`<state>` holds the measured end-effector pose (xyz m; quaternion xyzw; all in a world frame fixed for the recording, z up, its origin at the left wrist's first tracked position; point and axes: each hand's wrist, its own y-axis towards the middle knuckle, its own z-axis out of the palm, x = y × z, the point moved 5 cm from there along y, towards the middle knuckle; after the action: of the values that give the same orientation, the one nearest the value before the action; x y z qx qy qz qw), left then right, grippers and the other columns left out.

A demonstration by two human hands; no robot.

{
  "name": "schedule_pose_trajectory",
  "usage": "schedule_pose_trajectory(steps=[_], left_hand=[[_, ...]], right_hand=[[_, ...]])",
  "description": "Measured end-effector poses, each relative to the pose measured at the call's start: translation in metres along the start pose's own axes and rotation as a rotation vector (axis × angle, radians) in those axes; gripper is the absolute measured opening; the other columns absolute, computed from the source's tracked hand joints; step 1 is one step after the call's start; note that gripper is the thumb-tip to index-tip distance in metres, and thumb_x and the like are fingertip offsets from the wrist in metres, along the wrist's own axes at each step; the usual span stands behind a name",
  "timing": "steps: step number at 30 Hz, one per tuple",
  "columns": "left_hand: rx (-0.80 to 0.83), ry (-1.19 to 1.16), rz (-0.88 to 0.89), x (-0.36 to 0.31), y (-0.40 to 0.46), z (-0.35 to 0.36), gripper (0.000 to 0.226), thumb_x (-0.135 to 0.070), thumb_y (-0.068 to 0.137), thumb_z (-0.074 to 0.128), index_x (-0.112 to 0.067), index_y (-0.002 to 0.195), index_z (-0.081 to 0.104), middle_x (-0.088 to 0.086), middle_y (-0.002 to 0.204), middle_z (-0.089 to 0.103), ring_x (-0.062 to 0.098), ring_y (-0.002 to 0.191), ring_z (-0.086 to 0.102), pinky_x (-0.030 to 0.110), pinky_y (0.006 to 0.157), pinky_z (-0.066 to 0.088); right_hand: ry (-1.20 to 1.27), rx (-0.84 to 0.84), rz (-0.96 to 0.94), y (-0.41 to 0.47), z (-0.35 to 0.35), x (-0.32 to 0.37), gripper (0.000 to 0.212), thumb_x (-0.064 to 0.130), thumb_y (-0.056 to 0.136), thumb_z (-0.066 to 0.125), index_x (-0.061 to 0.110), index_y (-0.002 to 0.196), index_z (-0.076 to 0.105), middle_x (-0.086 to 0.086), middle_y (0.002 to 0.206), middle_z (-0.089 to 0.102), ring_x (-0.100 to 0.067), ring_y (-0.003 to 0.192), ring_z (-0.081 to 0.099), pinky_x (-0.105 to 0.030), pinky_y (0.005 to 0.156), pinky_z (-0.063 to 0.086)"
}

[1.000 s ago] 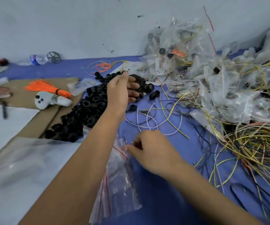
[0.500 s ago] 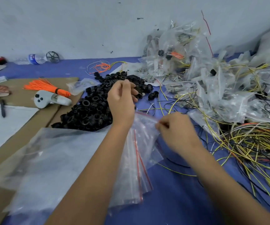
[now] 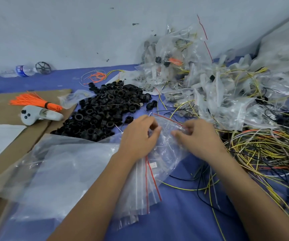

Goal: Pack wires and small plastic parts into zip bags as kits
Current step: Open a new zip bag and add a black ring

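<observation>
Left hand (image 3: 139, 136) and right hand (image 3: 198, 137) pinching zip bag (image 3: 166, 136) mouth, fingers curled; bag contents blurred, indistinct.

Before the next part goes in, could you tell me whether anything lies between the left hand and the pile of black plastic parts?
Nothing visible does: the left hand, pinching the zip bag, sits just beside the black parts.

Both hands (image 3: 170, 136) on zip bag (image 3: 168, 145) — wires (image 3: 265, 153) beside
</observation>
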<state>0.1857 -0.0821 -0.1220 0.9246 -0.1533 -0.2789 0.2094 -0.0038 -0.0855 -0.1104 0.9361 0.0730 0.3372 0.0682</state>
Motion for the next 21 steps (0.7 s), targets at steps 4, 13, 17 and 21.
schedule_pose_trajectory(steps=[4,13,17,21], left_hand=[[0.058,0.053,0.094,0.004,-0.007,-0.004,0.010,-0.025,0.095,0.064,-0.015,0.091,0.062,-0.004,0.089,0.056,0.019,0.081,0.055,0.042,0.076,0.049],[0.033,0.116,-0.006,0.040,-0.014,-0.036,0.020,-0.036,0.097,0.059,-0.018,0.105,0.062,-0.004,0.098,0.060,0.017,0.085,0.056,0.039,0.080,0.050],[0.007,-0.224,-0.360,0.038,0.010,-0.030,0.038,-0.058,0.097,0.050,-0.024,0.110,0.061,0.002,0.096,0.069,0.021,0.085,0.063,0.037,0.079,0.048],[-0.226,-0.693,-0.596,0.030,0.030,-0.026,0.015,-0.027,0.104,0.059,-0.014,0.100,0.065,0.008,0.088,0.073,0.019,0.070,0.068,0.033,0.064,0.056]], right_hand=[[0.004,-0.124,-0.014,0.002,-0.001,-0.008,0.029,0.029,0.086,0.073,0.011,0.065,0.065,-0.003,0.058,0.063,-0.025,0.062,0.062,-0.035,0.061,0.050],[0.225,-0.532,0.086,-0.006,-0.030,-0.026,0.019,0.023,0.098,0.058,0.013,0.083,0.061,-0.004,0.071,0.066,-0.025,0.066,0.061,-0.035,0.063,0.047],[0.535,-0.603,0.094,-0.006,-0.033,-0.032,0.024,0.027,0.101,0.054,0.016,0.080,0.055,0.004,0.061,0.057,-0.015,0.053,0.049,-0.032,0.053,0.040],[0.631,-0.401,0.224,0.001,-0.025,-0.046,0.015,0.024,0.086,0.057,0.012,0.078,0.061,-0.015,0.073,0.066,-0.034,0.067,0.064,-0.048,0.065,0.053]])
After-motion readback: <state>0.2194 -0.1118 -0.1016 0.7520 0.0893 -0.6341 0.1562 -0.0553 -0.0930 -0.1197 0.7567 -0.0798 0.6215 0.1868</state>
